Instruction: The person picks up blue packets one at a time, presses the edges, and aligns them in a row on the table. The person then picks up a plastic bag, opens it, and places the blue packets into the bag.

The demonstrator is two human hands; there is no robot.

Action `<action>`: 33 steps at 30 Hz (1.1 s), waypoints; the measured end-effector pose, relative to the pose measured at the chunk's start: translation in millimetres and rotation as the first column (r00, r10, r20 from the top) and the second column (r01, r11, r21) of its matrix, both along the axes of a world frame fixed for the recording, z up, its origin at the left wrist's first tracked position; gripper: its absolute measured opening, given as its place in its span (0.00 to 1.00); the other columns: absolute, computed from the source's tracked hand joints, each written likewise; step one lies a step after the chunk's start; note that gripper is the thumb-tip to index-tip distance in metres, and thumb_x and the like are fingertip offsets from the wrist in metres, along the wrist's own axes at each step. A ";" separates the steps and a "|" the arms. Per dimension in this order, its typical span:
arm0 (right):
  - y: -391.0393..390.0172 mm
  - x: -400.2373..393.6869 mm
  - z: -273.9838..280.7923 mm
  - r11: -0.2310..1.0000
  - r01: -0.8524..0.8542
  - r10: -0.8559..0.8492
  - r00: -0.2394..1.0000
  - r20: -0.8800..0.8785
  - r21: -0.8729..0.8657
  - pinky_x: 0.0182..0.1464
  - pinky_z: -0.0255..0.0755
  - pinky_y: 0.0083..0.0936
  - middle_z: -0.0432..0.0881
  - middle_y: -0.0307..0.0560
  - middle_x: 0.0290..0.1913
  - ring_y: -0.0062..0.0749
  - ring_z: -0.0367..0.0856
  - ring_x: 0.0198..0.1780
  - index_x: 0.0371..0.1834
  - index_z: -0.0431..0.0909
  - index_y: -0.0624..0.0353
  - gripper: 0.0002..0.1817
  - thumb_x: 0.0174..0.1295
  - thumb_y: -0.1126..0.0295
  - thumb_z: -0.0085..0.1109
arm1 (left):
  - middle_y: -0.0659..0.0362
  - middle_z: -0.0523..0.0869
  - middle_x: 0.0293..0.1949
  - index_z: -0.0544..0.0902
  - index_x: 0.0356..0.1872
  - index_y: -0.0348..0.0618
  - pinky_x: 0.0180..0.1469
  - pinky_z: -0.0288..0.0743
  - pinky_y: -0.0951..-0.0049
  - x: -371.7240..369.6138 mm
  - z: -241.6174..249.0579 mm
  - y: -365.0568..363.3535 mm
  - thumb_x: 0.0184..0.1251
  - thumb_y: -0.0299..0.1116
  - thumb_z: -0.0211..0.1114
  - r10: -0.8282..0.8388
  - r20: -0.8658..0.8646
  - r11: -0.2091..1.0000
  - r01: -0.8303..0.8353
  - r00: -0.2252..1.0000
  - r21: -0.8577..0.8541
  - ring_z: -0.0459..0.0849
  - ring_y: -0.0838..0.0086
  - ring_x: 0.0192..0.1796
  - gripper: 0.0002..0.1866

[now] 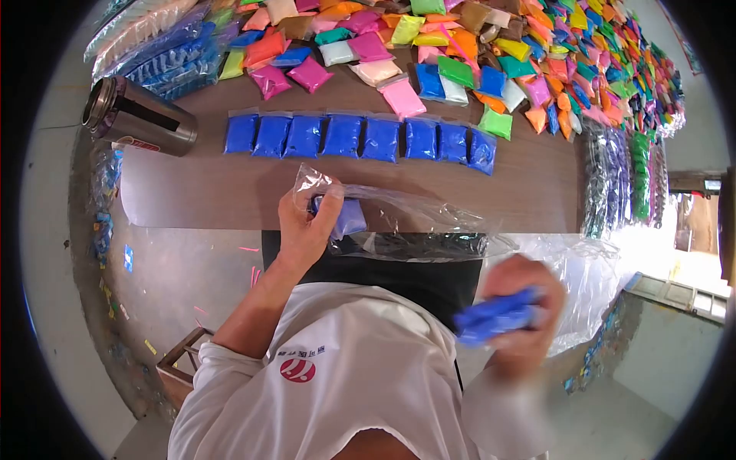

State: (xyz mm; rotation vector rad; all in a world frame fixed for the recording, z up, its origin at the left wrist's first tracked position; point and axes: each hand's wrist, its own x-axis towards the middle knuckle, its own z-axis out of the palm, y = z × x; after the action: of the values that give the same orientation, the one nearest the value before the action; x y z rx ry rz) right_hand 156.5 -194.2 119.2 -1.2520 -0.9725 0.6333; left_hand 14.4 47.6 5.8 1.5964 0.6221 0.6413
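My left hand (310,218) is closed on the end of a long clear plastic bag (406,211) at the table's front edge. Inside the bag, beside my left fingers, lies a blue packet (350,218). Lower right, blurred by motion, my right hand (533,314) grips blue packets (494,316); how many cannot be told. Several blue packets (304,136) form a row across the table (192,188), beyond my left hand.
A heap of many-coloured packets (452,38) covers the back of the table. A metal flask (142,119) lies at the left. Filled clear strips (613,180) hang at the right edge. More clear plastic (586,287) drapes behind my right hand.
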 end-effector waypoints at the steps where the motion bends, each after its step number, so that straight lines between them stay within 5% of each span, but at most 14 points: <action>1: 17.1 -15.4 4.9 0.992 0.041 -0.032 0.997 0.070 -0.122 0.35 0.76 0.27 0.82 0.46 0.32 0.33 0.82 0.30 0.43 0.78 0.62 0.25 0.40 0.69 0.77 | 0.65 0.80 0.32 0.83 0.38 0.34 0.34 0.64 0.81 0.6 -1.7 1.0 0.69 0.34 0.62 -0.003 0.021 0.999 0.002 1.000 0.044 0.71 0.84 0.32 0.11; 3: 39.6 -28.5 -3.6 0.937 0.150 -0.085 0.974 0.209 -0.316 0.35 0.76 0.24 0.83 0.49 0.38 0.31 0.82 0.35 0.44 0.76 0.63 0.23 0.44 0.73 0.74 | 0.64 0.80 0.32 0.83 0.38 0.34 0.35 0.66 0.81 -1.5 -3.7 1.4 0.69 0.34 0.62 -0.008 0.000 0.999 0.008 1.000 0.039 0.72 0.83 0.33 0.11; 6: 71.3 -39.2 -15.5 0.807 0.452 -0.252 0.845 0.471 -0.379 0.38 0.77 0.27 0.83 0.49 0.38 0.34 0.84 0.35 0.45 0.76 0.61 0.21 0.47 0.72 0.71 | 0.63 0.82 0.32 0.83 0.38 0.34 0.37 0.68 0.80 -3.7 -2.6 3.0 0.69 0.35 0.62 -0.025 -0.022 0.997 0.026 0.999 0.070 0.73 0.83 0.34 0.12; 9: 93.1 -44.6 -40.1 0.809 0.565 -0.308 0.639 0.705 -0.159 0.34 0.77 0.33 0.81 0.51 0.36 0.44 0.83 0.32 0.45 0.75 0.59 0.20 0.49 0.72 0.69 | 0.63 0.82 0.32 0.83 0.39 0.34 0.38 0.70 0.80 -3.6 -4.7 1.6 0.69 0.35 0.63 -0.013 -0.012 0.999 0.013 1.000 0.043 0.75 0.82 0.35 0.12; 13: 106.3 -54.9 -63.8 0.791 0.593 -0.280 0.570 0.772 -0.151 0.36 0.78 0.34 0.80 0.52 0.42 0.47 0.83 0.38 0.50 0.72 0.59 0.23 0.51 0.69 0.69 | 0.62 0.83 0.32 0.83 0.40 0.34 0.39 0.71 0.79 -0.3 -12.7 -0.2 0.69 0.36 0.63 0.011 0.037 1.000 -0.011 0.999 -0.005 0.76 0.82 0.35 0.12; 19: 109.1 -61.4 -73.1 0.728 0.535 -0.125 0.718 0.685 -0.429 0.40 0.78 0.37 0.77 0.58 0.49 0.49 0.83 0.41 0.60 0.67 0.64 0.32 0.52 0.66 0.69 | 0.63 0.82 0.30 0.83 0.38 0.33 0.36 0.70 0.77 2.9 2.9 1.0 0.69 0.35 0.62 0.013 0.032 0.998 -0.015 0.999 0.065 0.75 0.81 0.33 0.12; 25: 95.5 -47.7 -44.0 0.828 0.170 0.024 0.941 0.337 -0.534 0.42 0.77 0.39 0.77 0.61 0.47 0.52 0.81 0.38 0.66 0.64 0.66 0.37 0.55 0.63 0.68 | 0.60 0.81 0.32 0.80 0.39 0.35 0.39 0.72 0.75 1.7 3.5 2.0 0.68 0.31 0.61 -0.018 0.030 0.998 0.017 0.999 0.054 0.76 0.78 0.35 0.08; 33: 100.0 -41.7 -61.1 0.809 0.239 0.031 0.895 0.444 -0.536 0.39 0.75 0.41 0.79 0.62 0.42 0.55 0.80 0.36 0.61 0.68 0.68 0.30 0.60 0.62 0.64 | 0.57 0.80 0.32 0.80 0.39 0.36 0.38 0.70 0.74 -0.2 -0.6 2.2 0.69 0.30 0.60 -0.030 0.038 0.999 0.028 0.999 0.038 0.75 0.76 0.33 0.07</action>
State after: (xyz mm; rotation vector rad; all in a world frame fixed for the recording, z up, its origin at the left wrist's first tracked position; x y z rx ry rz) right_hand 114.9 -94.2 58.1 -2.0536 -1.1003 0.5910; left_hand 14.1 49.8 5.2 1.6214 0.5606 0.6638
